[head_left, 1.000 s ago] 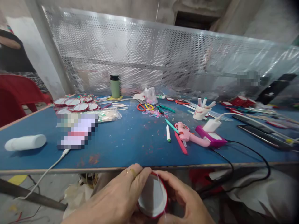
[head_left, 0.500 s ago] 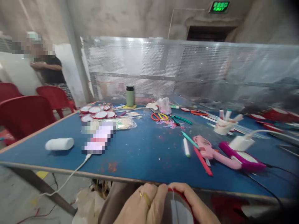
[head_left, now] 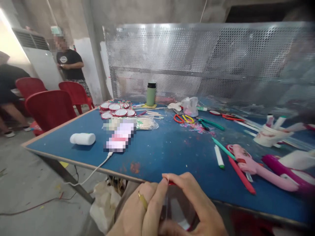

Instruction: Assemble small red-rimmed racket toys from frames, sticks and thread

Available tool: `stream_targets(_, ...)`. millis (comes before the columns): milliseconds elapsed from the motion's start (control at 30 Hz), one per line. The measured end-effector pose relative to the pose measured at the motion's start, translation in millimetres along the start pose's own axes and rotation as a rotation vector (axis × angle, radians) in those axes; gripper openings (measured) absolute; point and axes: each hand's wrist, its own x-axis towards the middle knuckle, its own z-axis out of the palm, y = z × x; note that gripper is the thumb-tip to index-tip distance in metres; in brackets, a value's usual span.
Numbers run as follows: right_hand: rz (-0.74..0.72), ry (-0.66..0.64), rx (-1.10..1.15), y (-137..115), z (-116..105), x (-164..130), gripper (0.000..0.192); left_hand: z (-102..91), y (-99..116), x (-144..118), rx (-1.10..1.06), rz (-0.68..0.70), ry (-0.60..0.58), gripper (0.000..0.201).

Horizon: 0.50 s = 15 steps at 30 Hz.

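Observation:
At the table's front edge, my left hand [head_left: 137, 209], with a ring on one finger, has its fingers pressed together around the near side of a red-rimmed round piece [head_left: 180, 206] with a pale face. My right hand [head_left: 200, 203] curves around the other side, its thumb and fingertips meeting my left fingertips at the red rim. A thin pale strand runs down from that pinch point. Much of the piece is hidden by my fingers, and its lower part is blurred. Similar red-rimmed white discs [head_left: 121, 112] lie clustered at the far left of the table.
On the blue table [head_left: 157, 150] lie a white bottle [head_left: 83, 139], a phone [head_left: 121, 134] with its cable, pliers [head_left: 211, 124], markers [head_left: 219, 157], a pink glue gun [head_left: 261, 168] and a cup of pens [head_left: 267, 136]. A green tumbler [head_left: 151, 94] stands near the perforated metal screen [head_left: 167, 62]. A person [head_left: 71, 64] stands behind red chairs.
The view has swung left, so the table's things sit further right. My hands appear slightly higher, and my right fingers now close over the rim with the thumb underneath.

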Motion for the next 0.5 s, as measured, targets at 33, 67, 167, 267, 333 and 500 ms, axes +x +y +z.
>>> stream_targets(33,0.03,0.013,-0.032,-1,0,-1,0.05,1.9,1,-2,-0.005,-0.015,0.016,0.06)
stream_targets(67,0.065,0.018,-0.06,-2,0,-1,0.047,3.6,2,-4,-0.017,-0.034,0.027,0.061)
stream_targets(167,0.171,-0.032,-0.097,-5,0,1,0.042,6.4,-1,-4,-0.145,-0.111,0.012,0.062)
stream_targets(267,0.254,-0.064,-0.081,-1,0,4,0.048,3.1,-6,6,-0.397,-0.241,-0.1,0.068)
stream_targets(333,0.284,-0.073,-0.045,4,-1,4,0.056,-2.4,-8,15,-0.585,-0.35,-0.183,0.067)
stream_targets(500,0.228,-0.062,-0.047,15,-7,0,0.069,-15.4,-5,28,-1.099,-0.543,-0.316,0.05)
